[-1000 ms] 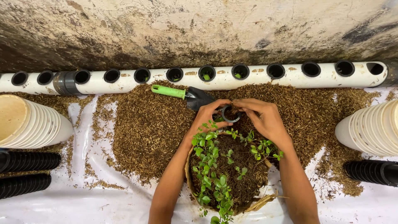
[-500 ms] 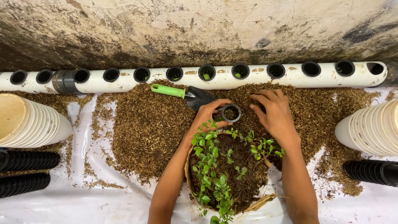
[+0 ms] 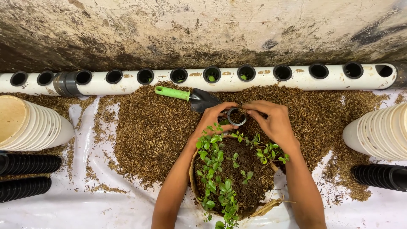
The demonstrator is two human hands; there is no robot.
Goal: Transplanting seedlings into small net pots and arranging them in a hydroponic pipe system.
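My left hand holds a small black net pot by its rim, just above a round basket of dark soil and green seedlings. My right hand is at the pot's right edge, fingertips pinched over its mouth with bits of brown husk. Both hands hover over a heap of brown husk. A trowel with a green handle lies on the husk just behind my left hand.
A long white pipe with a row of round holes runs along the stained wall. Stacks of white cups and black net pots lie at both sides on white plastic sheeting.
My right hand went out onto the husk to the right, then came back to the pot's mouth. My left hand kept holding the pot.
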